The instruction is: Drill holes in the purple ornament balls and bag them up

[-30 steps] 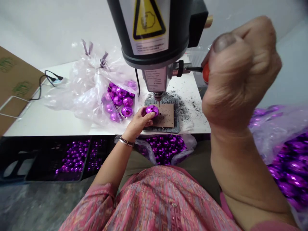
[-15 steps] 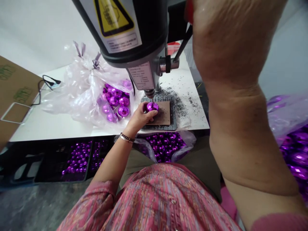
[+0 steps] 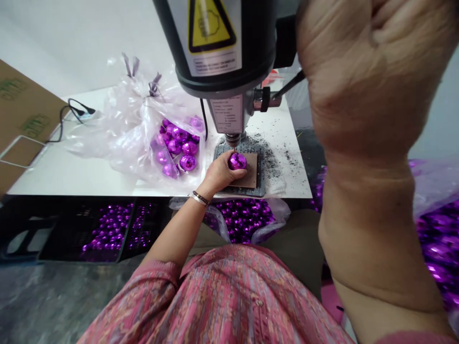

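In the head view my left hand (image 3: pixel 223 171) grips a shiny purple faceted ball (image 3: pixel 237 161), thumb in front and fingers round its left side. The ball rests over a brown board (image 3: pixel 251 172) on the grey base (image 3: pixel 261 184) of a bench drill press (image 3: pixel 225 114). Its chuck (image 3: pixel 233 139) is just above, with the thin bit at the ball's top; whether it has entered cannot be told. Raised close to the camera, my right hand (image 3: pixel 362 62) is closed round the drill press's feed handle (image 3: pixel 292 83); its fingers are mostly hidden.
A clear plastic bag (image 3: pixel 129 138) of purple balls lies left on the white table (image 3: pixel 46 177). Dark shavings (image 3: pixel 270 162) are scattered right of the base. Below the edge are an open bag (image 3: pixel 283 210) and black crates (image 3: pixel 53 243) with more balls. A cardboard box (image 3: pixel 28 110) stands far left.
The camera view has shifted, so the drill press sits further right. My right hand appears slightly lower with the handle. My left hand keeps the ball under the bit.
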`<state>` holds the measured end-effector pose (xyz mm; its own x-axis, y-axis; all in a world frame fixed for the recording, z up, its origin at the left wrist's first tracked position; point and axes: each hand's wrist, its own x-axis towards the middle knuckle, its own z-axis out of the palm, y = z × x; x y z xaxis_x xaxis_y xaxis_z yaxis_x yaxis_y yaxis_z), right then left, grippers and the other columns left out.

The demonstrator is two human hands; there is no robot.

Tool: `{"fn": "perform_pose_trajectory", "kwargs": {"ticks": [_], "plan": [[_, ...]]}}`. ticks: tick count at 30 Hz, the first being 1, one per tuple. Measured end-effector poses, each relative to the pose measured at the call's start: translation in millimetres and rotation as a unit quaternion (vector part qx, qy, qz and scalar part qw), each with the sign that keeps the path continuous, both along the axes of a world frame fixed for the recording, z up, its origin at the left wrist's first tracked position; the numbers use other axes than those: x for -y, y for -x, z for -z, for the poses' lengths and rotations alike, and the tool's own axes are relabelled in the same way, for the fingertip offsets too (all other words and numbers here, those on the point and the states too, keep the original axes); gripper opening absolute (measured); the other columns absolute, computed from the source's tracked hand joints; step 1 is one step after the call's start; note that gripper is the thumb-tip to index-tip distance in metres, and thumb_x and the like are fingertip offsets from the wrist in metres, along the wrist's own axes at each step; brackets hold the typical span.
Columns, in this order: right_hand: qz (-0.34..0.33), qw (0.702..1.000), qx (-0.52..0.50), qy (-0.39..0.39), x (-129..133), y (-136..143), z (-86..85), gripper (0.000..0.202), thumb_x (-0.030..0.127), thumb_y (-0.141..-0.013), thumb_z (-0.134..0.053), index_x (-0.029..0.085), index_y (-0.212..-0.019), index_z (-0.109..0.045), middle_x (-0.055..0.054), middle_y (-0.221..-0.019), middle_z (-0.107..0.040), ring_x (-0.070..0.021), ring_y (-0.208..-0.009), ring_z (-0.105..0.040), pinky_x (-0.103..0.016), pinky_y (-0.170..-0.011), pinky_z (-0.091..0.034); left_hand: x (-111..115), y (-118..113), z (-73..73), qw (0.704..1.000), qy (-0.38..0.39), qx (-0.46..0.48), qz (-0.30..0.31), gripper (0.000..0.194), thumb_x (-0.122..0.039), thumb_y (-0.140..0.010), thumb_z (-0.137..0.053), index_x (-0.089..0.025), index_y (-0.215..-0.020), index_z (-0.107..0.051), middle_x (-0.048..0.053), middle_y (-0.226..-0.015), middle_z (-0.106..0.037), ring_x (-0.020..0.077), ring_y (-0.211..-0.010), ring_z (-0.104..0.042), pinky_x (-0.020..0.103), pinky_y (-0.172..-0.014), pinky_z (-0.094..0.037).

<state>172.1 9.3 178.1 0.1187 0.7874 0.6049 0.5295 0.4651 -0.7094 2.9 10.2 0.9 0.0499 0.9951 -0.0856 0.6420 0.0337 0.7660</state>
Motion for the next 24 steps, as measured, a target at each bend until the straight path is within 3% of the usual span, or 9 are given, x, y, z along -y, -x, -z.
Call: {"fn": "perform_pose_trajectory", "kwargs": {"ticks": [2,6,10,14,20,24], "plan": [[0.027,0.997,0.071,-0.021,9,-3,4.2,0.028,0.029,-0.088,-0.037,0.013,-0.068,-0.025,0.002,-0.069,-0.027,0.0031,-0.068,-0.024,-0.022,-0.074,-0.019,1,-1,0.0,1.0,0.002,-0.018,-0.003,0.064,-0.03,-0.068,-0.085,-0.02,-0.127,-0.066,0.005,-0.115,-0.074,0.0259,-0.107,-0.068,0.033,-0.096,-0.05],[0.048,0.99,0.131,-0.008,24,-6,15.7,0.02,0.03,-0.085,-0.041,0.011,-0.077,-0.038,0.002,-0.074,-0.038,0.0029,-0.07,-0.03,-0.017,-0.075,-0.023,2,-3,1.6,1.0,0.002,-0.031,-0.004,0.057,-0.033,-0.069,-0.084,-0.021,-0.122,-0.068,0.005,-0.111,-0.075,0.0256,-0.102,-0.069,0.033,-0.091,-0.052],[0.046,0.977,0.152,-0.142,26,-8,43.2,0.018,0.026,-0.086,-0.045,0.01,-0.078,-0.049,0.003,-0.069,-0.043,0.0028,-0.064,-0.034,-0.012,-0.067,-0.028,2,-3,4.5,0.999,-0.014,-0.031,0.009,0.049,-0.034,-0.072,-0.081,-0.021,-0.118,-0.068,0.004,-0.106,-0.075,0.0245,-0.096,-0.068,0.032,-0.085,-0.051],[0.056,0.946,0.198,-0.251,26,-11,66.8,0.013,0.019,-0.089,-0.046,0.013,-0.079,-0.051,0.002,-0.069,-0.046,-0.0002,-0.062,-0.04,-0.016,-0.065,-0.034,3,-3,3.0,0.999,-0.015,-0.031,0.015,0.043,-0.034,-0.074,-0.08,-0.022,-0.114,-0.068,0.002,-0.102,-0.074,0.0223,-0.093,-0.067,0.03,-0.082,-0.05],[0.051,0.958,0.181,-0.215,29,-12,74.8,0.016,0.024,-0.091,-0.045,0.015,-0.079,-0.05,0.0,-0.07,-0.048,-0.0022,-0.064,-0.042,-0.019,-0.064,-0.031,4,-2,4.5,0.999,-0.022,-0.031,0.01,0.039,-0.036,-0.075,-0.079,-0.022,-0.11,-0.068,0.0,-0.097,-0.073,0.0206,-0.086,-0.065,0.029,-0.073,-0.045],[0.045,0.957,0.158,-0.238,28,-10,83.6,0.017,0.025,-0.095,-0.045,0.016,-0.082,-0.05,0.0,-0.073,-0.049,-0.0028,-0.068,-0.044,-0.021,-0.066,-0.031,4,-2,8.0,0.999,-0.024,-0.03,0.007,0.039,-0.038,-0.074,-0.079,-0.022,-0.108,-0.068,0.0,-0.098,-0.075,0.0212,-0.086,-0.066,0.029,-0.072,-0.044]]}}
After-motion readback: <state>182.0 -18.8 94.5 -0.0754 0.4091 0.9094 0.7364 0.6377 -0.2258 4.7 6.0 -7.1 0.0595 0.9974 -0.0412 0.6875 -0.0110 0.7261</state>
